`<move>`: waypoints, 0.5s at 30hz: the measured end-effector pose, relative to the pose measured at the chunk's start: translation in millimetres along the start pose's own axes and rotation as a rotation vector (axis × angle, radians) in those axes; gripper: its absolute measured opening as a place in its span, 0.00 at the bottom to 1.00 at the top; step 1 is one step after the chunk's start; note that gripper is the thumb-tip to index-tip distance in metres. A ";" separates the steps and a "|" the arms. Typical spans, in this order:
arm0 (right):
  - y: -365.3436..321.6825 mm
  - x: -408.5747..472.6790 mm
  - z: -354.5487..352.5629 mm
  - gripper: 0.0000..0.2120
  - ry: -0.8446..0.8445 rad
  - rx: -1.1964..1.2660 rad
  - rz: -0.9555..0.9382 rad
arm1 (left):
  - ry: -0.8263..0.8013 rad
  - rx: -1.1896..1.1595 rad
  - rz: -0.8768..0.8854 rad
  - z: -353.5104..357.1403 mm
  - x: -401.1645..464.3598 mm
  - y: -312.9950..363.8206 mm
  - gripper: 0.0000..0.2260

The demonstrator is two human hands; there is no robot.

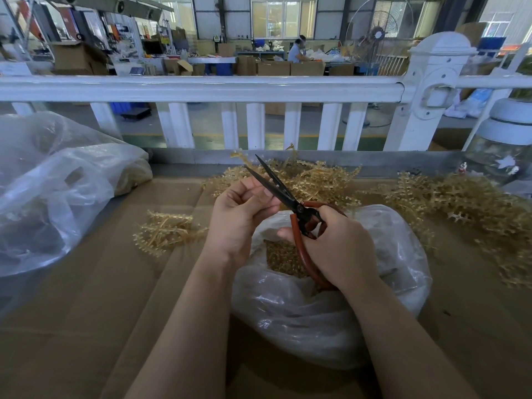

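Observation:
My right hand grips the red handles of a pair of black-bladed scissors, whose blades stand apart and point up and to the left. My left hand pinches a thin tan plastic sprue strip that sticks up between the blades. Both hands hover over an open clear plastic bag holding small tan cut pieces.
Heaps of tan plastic sprues lie behind the hands, at the right and at the left on the cardboard-covered table. Large clear bags sit at far left. A white railing borders the table's back edge.

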State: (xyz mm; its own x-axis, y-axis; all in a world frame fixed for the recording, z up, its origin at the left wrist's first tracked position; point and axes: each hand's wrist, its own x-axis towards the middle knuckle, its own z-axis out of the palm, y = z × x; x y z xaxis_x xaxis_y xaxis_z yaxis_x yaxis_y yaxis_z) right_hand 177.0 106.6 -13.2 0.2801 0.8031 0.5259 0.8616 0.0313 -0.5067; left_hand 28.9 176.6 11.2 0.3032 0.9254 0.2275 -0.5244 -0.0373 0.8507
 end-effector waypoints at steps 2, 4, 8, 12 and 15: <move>0.2 0.9 0.5 0.32 0.000 -0.014 0.002 | 0.014 0.005 0.008 0.0 0.2 0.0 0.08; 0.7 1.5 0.7 0.34 -0.003 -0.030 0.005 | 0.031 0.016 0.021 -0.1 0.3 -0.3 0.08; 1.9 1.5 1.0 0.33 -0.006 -0.037 0.009 | 0.041 0.030 0.048 -0.8 -0.3 -0.2 0.08; 2.5 1.7 2.5 0.34 -0.022 -0.029 0.022 | 0.042 0.020 0.050 -1.1 -0.5 0.1 0.08; 2.8 1.7 2.1 0.34 -0.029 -0.020 0.025 | 0.035 0.020 0.050 -1.1 -0.6 0.3 0.08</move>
State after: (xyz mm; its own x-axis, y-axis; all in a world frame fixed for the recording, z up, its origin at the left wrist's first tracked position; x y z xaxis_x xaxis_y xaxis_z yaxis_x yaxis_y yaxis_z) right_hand 179.0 109.3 -15.1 0.2893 0.8202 0.4936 0.8628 -0.0002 -0.5055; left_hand 27.6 176.5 10.8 0.2487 0.9349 0.2532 -0.5220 -0.0909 0.8481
